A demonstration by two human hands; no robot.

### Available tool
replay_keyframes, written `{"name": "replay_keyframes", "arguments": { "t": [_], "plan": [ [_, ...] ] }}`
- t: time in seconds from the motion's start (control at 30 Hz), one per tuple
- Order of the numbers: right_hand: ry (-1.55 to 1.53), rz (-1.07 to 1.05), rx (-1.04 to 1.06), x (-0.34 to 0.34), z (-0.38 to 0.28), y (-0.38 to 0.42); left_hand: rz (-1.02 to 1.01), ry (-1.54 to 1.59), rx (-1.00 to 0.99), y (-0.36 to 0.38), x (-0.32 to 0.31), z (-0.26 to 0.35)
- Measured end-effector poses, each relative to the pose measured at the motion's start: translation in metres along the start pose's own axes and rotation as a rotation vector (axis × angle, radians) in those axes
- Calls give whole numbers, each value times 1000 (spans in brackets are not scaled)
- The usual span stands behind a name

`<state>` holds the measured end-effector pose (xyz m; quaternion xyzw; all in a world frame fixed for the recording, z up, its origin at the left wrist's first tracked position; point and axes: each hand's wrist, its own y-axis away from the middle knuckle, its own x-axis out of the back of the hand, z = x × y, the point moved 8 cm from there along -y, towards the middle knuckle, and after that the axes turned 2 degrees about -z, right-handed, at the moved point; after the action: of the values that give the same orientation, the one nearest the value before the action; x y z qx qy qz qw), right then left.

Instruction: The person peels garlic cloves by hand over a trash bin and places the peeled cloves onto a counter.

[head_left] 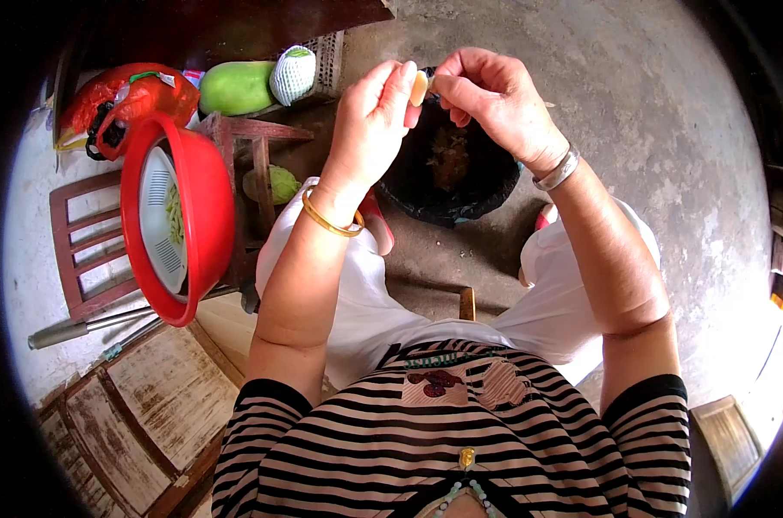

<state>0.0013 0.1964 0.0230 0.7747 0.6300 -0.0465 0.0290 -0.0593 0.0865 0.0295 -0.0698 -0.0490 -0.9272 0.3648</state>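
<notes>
In the head view, the left hand (376,116) holds a small tan piece (420,88) up over the near end of its reach, thumb and forefinger pressed close together on the piece's left side. The piece's long axis runs away from the wearer's body, its far end leaning slightly to the right; which end is the tip (it is a tiny thing in this wide view) I cannot tell. The right hand (495,102) comes in from the other side, thumb and forefinger nearly meeting beside the piece, the remaining fingers curled; whether they grip it or only touch its edge, I cannot tell. The piece sits between the two hands, above the far side of a black-lined bin (450,210), in which brown scraps (449,160) lie. The bin stands on the floor (633,95) between the wearer's knees. To the left, a red basin (212,229) rests tilted in the view, with a white basket (160,246) inside it holding green bits (176,216). Beyond the basin are a red bag (163,97), a long green fruit (238,86) lying crosswise, and a netted fruit (293,78) touching its right end. A cabbage (279,184) lies lower, right of the basin.
</notes>
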Motion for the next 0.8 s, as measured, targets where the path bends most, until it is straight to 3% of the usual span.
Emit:
{"name": "replay_keyframes", "arguments": {
  "t": [0.27,0.37,0.4,0.53,0.63,0.73,0.8],
  "plan": [
    [22,29,-17,4,-2,-1,-87,350,164,3,-4,-1],
    [283,-8,84,5,10,-6,-136,473,201,2,-3,-4],
    [494,-16,188,2,6,-7,-149,515,214,2,-4,-5],
    [942,1,201,-7,13,0,-114,437,207,2,-1,-5],
    [881,-62,141,-13,17,2,-78,315,153,1,2,-2],
    [662,-55,349,-14,11,0,-48,209,87,0,5,-3],
    [543,-105,222,-11,18,-3,-28,163,63,0,8,-4]
  ]
}}
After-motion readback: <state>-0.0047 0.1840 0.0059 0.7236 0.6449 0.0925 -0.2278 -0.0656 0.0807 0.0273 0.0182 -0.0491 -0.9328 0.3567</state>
